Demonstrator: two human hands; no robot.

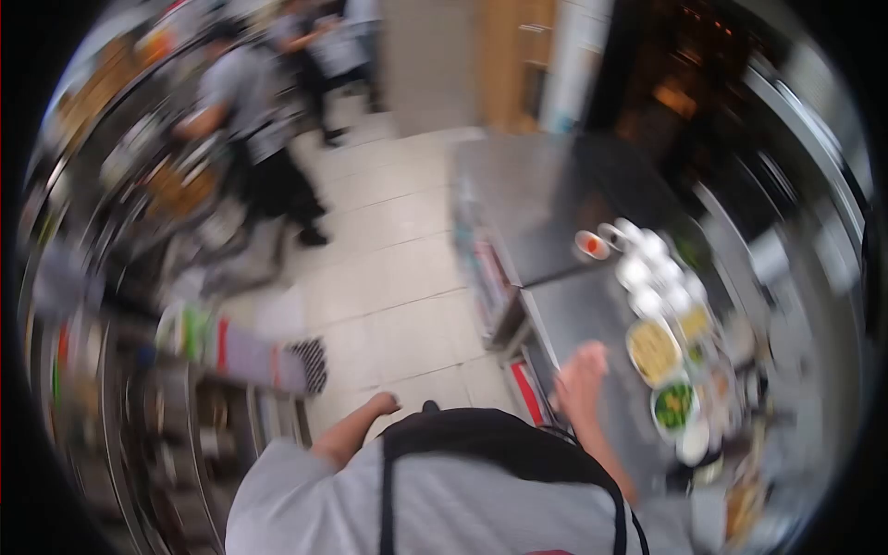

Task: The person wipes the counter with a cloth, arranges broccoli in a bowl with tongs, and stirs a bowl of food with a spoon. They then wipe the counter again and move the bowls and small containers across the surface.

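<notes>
My right hand (581,377) is over the near edge of the steel counter (575,310), blurred by motion. Its fingers look stretched out, and nothing shows in them. To its right on the counter stand a container of pale yellow food (653,352) and a bowl of green leafy food (674,407). My left hand (386,403) hangs low beside my dark apron (476,444), over the tiled floor. It is small and smeared, its fingers are hidden, and it touches no counter or shelf.
White cups or bowls (659,270) cluster on the counter beside a small container of red-orange food (592,245). Metal shelving (199,435) runs along my left. Ahead, a person in a grey shirt (242,88) leans over a workstation, with other people farther back. Pale floor tiles (388,268) form the aisle.
</notes>
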